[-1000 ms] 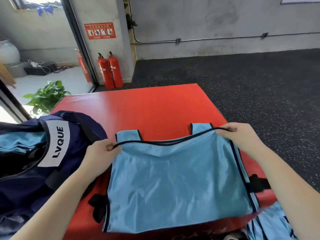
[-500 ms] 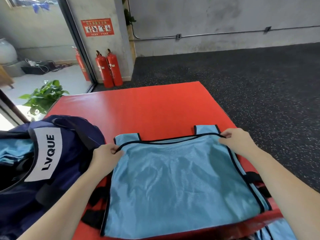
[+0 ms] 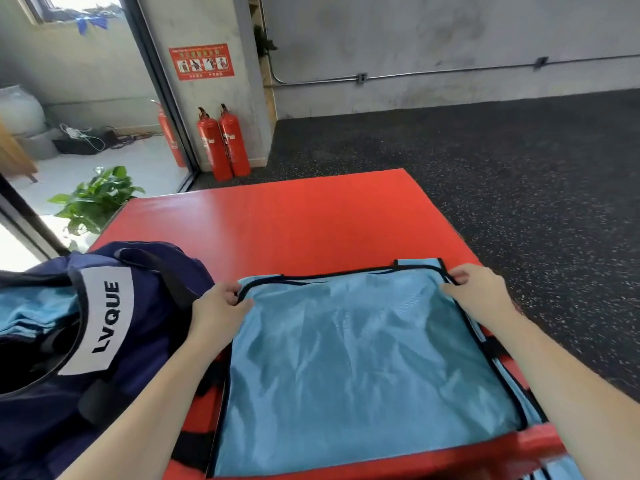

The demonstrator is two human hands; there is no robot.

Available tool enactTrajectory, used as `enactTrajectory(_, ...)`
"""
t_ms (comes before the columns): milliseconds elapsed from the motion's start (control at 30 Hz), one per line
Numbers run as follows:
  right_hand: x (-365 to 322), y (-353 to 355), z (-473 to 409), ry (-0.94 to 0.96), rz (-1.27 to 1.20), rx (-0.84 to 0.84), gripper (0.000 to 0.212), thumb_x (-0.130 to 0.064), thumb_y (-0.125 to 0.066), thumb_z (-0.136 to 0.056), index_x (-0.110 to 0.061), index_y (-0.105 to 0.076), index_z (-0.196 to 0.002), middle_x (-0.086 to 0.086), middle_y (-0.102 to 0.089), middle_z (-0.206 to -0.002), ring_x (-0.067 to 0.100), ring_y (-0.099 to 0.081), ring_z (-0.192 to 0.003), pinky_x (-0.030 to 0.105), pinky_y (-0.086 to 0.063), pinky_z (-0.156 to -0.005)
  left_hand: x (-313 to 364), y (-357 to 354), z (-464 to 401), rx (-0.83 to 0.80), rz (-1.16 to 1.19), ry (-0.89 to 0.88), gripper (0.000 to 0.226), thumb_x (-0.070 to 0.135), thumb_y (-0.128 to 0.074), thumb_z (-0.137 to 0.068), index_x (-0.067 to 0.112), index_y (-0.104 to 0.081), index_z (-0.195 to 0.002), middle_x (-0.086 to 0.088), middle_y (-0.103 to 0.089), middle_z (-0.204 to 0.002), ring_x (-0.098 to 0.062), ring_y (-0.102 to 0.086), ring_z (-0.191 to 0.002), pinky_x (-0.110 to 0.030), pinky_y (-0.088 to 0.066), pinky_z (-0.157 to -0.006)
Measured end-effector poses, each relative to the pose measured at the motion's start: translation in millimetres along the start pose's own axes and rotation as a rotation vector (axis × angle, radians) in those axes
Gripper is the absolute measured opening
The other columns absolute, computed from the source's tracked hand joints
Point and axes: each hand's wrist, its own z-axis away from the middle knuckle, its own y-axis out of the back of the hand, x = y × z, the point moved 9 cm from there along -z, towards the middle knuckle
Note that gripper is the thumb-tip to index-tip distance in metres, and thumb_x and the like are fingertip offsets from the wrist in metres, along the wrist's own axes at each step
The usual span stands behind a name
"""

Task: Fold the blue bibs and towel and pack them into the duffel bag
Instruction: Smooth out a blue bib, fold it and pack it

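Both hands have brought the bib's black-trimmed top edge forward and down since a second ago, so that the folded layer now nearly covers the shoulder straps that stuck out clearly before, and only a short tab of strap shows at the far right corner. From the head camera, the blue bib lies flat on the red mat, folded over on itself, its shiny mesh faintly wrinkled and its near edge reaching the mat's front border. The left hand pinches the far left corner of the bib, thumb on top of the black trim and fingers curled under it. The right hand holds the far right corner in the same way, fingers bent over the trim, knuckles up. Both forearms run in from the bottom of the view on either side of the bib. Just left of the bib, touching the left hand's wrist side, sits the navy duffel bag with a white label reading LVQUE; its mouth is open and light blue fabric shows inside it. More blue cloth pokes in at the lower right corner, below the mat's edge. Beyond the mat are dark speckled flooring, two red fire extinguishers against a grey wall, and a green potted plant by the glass door.
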Motion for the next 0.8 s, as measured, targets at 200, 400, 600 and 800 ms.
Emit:
enactTrajectory(200,0,10,1,0.005,-0.04,0.08,0.024,-0.018,-0.071,-0.088,-0.011,-0.074,-0.111,0.009,-0.073,-0.108,0.024,-0.063,-0.101,0.027,-0.04,-0.085,-7,0,-1,0.027,-0.131,0.002,0.023,0.022,-0.064,-0.091,0.017,-0.07,-0.113,-0.001,-0.073,-0.104,-0.018,-0.061,-0.093,-0.027,-0.042,-0.078)
enactTrajectory(400,-16,25,4,0.05,-0.202,0.218,0.017,-0.017,-0.066,-0.09,-0.018,-0.075,-0.105,-0.001,-0.07,-0.094,0.017,-0.061,-0.092,0.029,-0.043,-0.083,15,17,1,0.226,0.029,-0.06,0.006,0.022,-0.064,-0.092,0.02,-0.069,-0.095,0.01,-0.067,-0.081,-0.001,-0.056,-0.074,-0.011,-0.035,-0.062)
enactTrajectory(600,-13,2,-1,0.051,-0.03,0.155,0.042,-0.034,-0.066,-0.093,-0.012,-0.061,-0.129,0.009,-0.067,-0.122,0.03,-0.061,-0.114,0.04,-0.047,-0.097,13,-4,-3,0.099,-0.083,-0.115,0.027,0.023,-0.065,-0.093,0.015,-0.064,-0.118,-0.001,-0.066,-0.107,-0.023,-0.061,-0.102,-0.035,-0.046,-0.087)
enactTrajectory(800,-61,-31,40,0.27,0.173,0.055,0.039,-0.031,-0.059,-0.095,-0.011,-0.061,-0.128,0.009,-0.064,-0.128,0.031,-0.056,-0.119,0.045,-0.045,-0.102,57,-49,54,-0.044,-0.233,-0.397,0.038,0.019,-0.065,-0.093,0.01,-0.059,-0.13,-0.007,-0.056,-0.134,-0.028,-0.051,-0.126,-0.039,-0.039,-0.106)
